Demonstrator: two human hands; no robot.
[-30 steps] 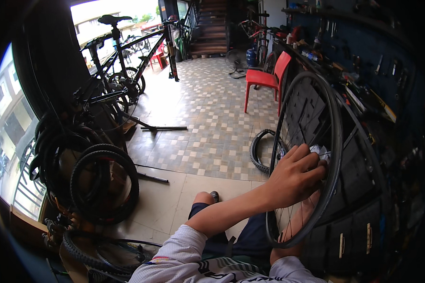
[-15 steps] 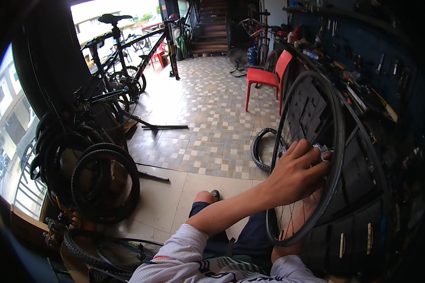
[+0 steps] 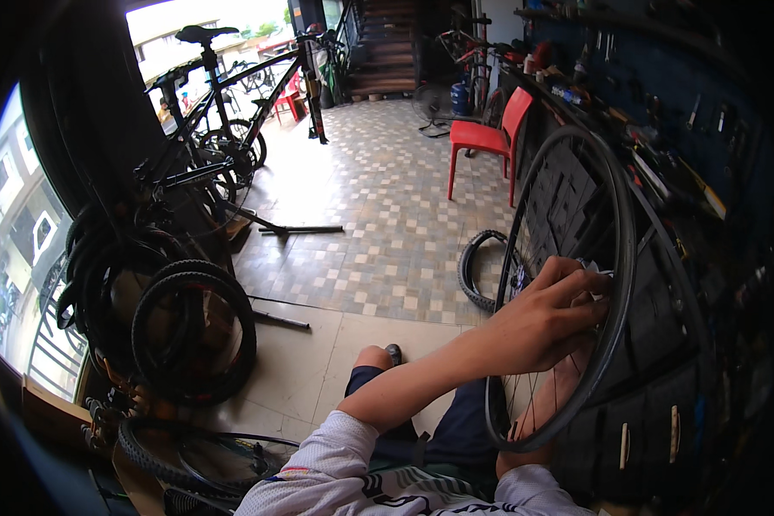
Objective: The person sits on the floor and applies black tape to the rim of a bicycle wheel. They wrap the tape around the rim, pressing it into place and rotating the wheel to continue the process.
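Head view: one bicycle wheel (image 3: 626,258) with a black rim stands on edge, slightly tilted, at the person's right side, its lower part above the right thigh. Left arm reaches across the body, and the left hand (image 3: 542,314) is at the wheel, over its near face. Its fingers (image 3: 568,268) are bent and drawn in toward the rim's inner side; whether they pinch anything cannot be told, as their tips are partly hidden. A small pale item (image 3: 588,264) shows just beyond the knuckles; its kind is unclear. Right forearm (image 3: 540,413) rises behind the wheel and is seen through it; the right hand is largely covered by the left, and the state of its fingers cannot be told.

Surroundings noted: a loose knobby tyre (image 3: 467,273) lies on the tiled floor (image 3: 378,232) just beyond the wheel. Farther off is a red chair (image 3: 480,139). On the left, a black bicycle frame (image 3: 273,107) stands near stacked tyres (image 3: 142,344).
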